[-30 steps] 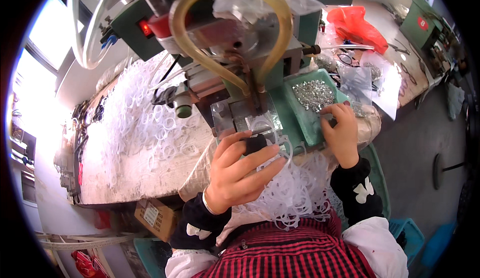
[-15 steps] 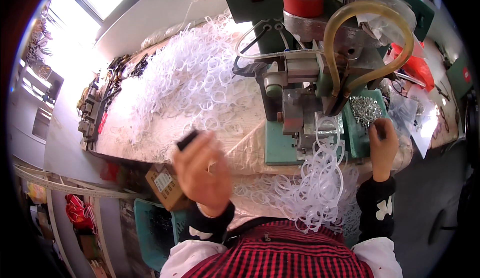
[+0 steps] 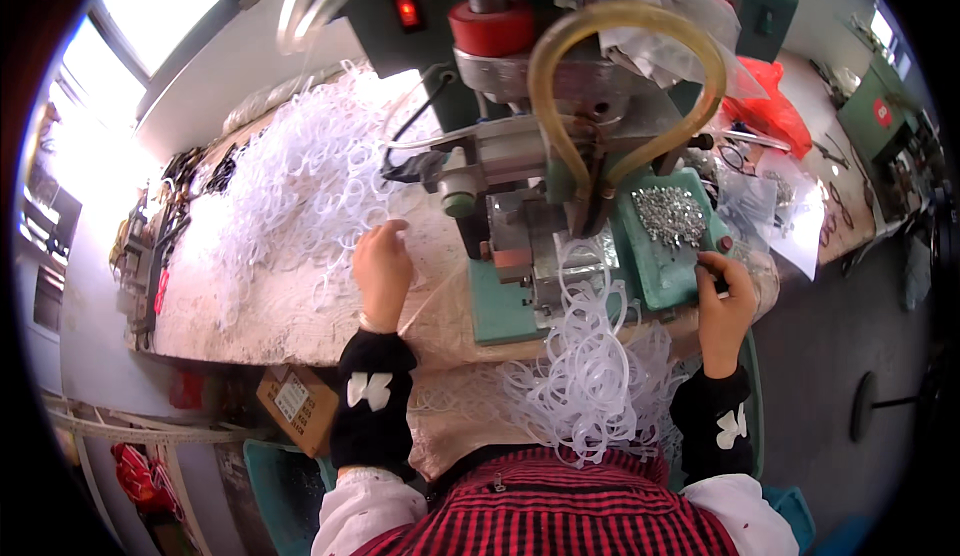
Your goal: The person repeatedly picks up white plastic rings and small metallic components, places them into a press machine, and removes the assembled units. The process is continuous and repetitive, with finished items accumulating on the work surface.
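My left hand [image 3: 383, 274] rests low over the wooden table, beside the near right edge of a big heap of translucent white rings [image 3: 300, 176]. Its fingers are curled together, and anything in them is hidden. At the near right corner of a green tray [image 3: 665, 278] is my right hand [image 3: 727, 308], thumb and forefinger drawn together; I cannot make out what they pinch. Small shiny metal parts [image 3: 668, 216] lie in the tray. Between my hands stands a green bench press [image 3: 520, 236], with a cluster of white rings [image 3: 590, 366] hanging from its front.
A yellowish hose [image 3: 625, 18] loops in front of the press. A red plastic bag [image 3: 775, 106] and clear bags lie to the right. Tools [image 3: 165, 226] line the table's left end. Below stand a cardboard box [image 3: 298, 406] and a teal basket [image 3: 275, 486].
The view has swung right. My left hand, blurred before with a dark thing at its fingertips, has come to the table by the rings; the dark thing no longer shows. My right hand has shifted toward the tray's near corner.
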Tool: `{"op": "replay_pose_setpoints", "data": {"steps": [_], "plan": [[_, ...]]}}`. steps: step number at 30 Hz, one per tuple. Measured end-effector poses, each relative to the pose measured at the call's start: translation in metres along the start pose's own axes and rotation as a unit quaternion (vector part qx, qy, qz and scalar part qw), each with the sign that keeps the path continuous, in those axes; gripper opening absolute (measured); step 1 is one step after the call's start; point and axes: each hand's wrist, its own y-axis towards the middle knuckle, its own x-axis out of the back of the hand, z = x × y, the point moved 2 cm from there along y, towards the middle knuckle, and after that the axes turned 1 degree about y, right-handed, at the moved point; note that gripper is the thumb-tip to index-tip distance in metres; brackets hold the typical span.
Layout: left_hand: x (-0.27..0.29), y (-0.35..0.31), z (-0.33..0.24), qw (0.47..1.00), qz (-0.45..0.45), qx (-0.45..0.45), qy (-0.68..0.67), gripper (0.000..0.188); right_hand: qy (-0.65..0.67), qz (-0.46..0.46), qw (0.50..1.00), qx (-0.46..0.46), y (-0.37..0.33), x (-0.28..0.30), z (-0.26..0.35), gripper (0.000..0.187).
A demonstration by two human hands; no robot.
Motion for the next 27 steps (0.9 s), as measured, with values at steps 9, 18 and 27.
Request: {"op": "replay_pose_setpoints", "data": {"steps": [9,18,27], "plan": [[0.018,-0.018,-0.021,0.718,0.051,0.301,-0.625,0.021,0.295,0.111,0.949,-0.007,0.033,-0.042,0.115,0.029],[0.061,-0.028,-0.093,0.717,-0.023,0.124,-0.686,0.022,0.469,0.147,0.855,-0.164,0.028,-0.060,0.129,0.050],[0.140,-0.022,-0.201,0.883,0.013,-0.391,-0.259,0.012,0.530,0.172,0.814,-0.162,0.016,-0.047,0.158,0.052]]}}
